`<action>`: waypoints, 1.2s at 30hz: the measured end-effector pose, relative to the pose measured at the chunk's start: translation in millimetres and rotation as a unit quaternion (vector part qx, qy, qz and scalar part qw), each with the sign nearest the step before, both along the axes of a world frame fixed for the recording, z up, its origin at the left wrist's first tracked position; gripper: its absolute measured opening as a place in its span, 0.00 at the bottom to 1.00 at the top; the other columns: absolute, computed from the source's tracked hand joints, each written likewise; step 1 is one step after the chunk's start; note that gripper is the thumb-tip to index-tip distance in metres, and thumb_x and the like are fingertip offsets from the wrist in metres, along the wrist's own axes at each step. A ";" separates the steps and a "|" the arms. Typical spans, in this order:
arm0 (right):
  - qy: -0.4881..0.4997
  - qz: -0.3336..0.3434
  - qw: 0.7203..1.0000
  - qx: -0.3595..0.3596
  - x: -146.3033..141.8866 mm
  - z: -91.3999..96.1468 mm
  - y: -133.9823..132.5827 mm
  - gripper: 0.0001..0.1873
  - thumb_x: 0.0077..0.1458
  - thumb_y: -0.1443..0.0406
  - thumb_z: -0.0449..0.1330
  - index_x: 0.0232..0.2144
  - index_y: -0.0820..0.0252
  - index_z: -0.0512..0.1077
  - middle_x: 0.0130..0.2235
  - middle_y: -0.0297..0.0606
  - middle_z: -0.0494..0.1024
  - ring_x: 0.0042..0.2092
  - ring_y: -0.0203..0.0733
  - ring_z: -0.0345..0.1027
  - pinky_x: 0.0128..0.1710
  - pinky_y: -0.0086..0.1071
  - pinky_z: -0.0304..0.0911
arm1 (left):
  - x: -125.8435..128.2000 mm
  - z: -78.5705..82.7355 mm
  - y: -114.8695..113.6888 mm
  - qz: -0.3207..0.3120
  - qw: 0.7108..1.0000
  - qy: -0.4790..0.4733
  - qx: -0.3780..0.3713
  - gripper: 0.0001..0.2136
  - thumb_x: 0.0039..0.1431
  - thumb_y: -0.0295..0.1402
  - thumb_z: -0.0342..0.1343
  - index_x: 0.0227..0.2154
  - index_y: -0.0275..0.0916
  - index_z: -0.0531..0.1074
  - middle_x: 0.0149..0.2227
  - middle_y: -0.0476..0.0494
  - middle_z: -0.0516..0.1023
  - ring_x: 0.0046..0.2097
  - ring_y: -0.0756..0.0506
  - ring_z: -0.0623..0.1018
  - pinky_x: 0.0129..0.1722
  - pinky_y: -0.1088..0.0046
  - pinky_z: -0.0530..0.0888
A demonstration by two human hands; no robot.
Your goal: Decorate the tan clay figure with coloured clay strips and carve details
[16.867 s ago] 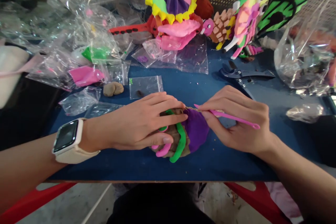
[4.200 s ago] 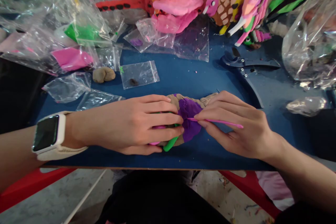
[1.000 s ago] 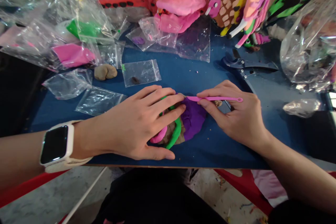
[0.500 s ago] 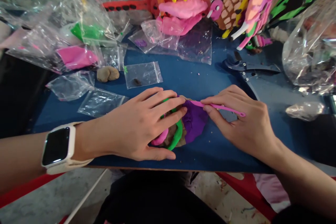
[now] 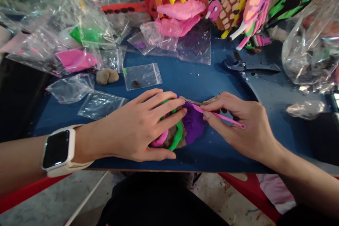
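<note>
The only view comes from the camera on my head, looking forward and down over the blue desk (image 5: 185,81) at close range. My forearms enter from the bottom corners (the desk's near edge crosses low), and clay figures (image 5: 180,3) line the top.

open lane in the middle, clutter on three sides

bare blue table (image 5: 185,77) lies open between the small zip bag (image 5: 142,76) and the scissors (image 5: 249,69). plastic bags (image 5: 66,42) crowd the left, clay figures (image 5: 201,3) wall the far edge (shoulder to shoulder), a crumpled bag (image 5: 309,49) blocks the right.
</note>
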State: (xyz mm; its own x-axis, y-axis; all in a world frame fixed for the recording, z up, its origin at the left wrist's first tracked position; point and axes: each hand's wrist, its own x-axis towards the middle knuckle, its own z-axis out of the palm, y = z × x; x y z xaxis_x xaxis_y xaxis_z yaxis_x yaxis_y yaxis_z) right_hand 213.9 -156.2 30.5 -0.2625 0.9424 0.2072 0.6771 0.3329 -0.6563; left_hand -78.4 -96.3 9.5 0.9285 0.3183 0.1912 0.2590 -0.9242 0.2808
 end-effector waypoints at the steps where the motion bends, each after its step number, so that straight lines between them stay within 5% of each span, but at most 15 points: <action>1: 0.001 0.003 1.000 0.004 -0.1 -0.3 -0.3 0.12 0.66 0.73 0.67 0.42 0.49 0.85 0.42 0.35 0.92 0.40 0.46 0.86 0.39 0.37 0.82 | -0.2 -0.6 -0.1 0.001 1.000 0.001 0.000 0.38 0.71 0.57 0.66 0.74 0.38 0.74 0.75 0.27 0.73 0.73 0.24 0.73 0.75 0.41 0.70; 11: -0.047 0.099 0.986 0.123 8.5 -5.9 9.6 0.12 0.71 0.70 0.69 0.49 0.46 0.86 0.43 0.36 0.91 0.41 0.47 0.84 0.44 0.44 0.82 | -0.3 0.9 0.8 -0.006 1.000 0.023 0.003 0.38 0.72 0.57 0.65 0.74 0.37 0.73 0.75 0.25 0.73 0.74 0.24 0.72 0.77 0.39 0.69; 36: -0.086 0.171 0.974 0.119 15.5 3.4 8.8 0.14 0.71 0.71 0.69 0.52 0.49 0.87 0.49 0.40 0.91 0.49 0.51 0.84 0.50 0.50 0.84 | -1.0 -0.2 1.2 -0.007 1.000 0.008 -0.003 0.37 0.72 0.56 0.66 0.74 0.38 0.73 0.75 0.27 0.73 0.74 0.25 0.73 0.76 0.41 0.70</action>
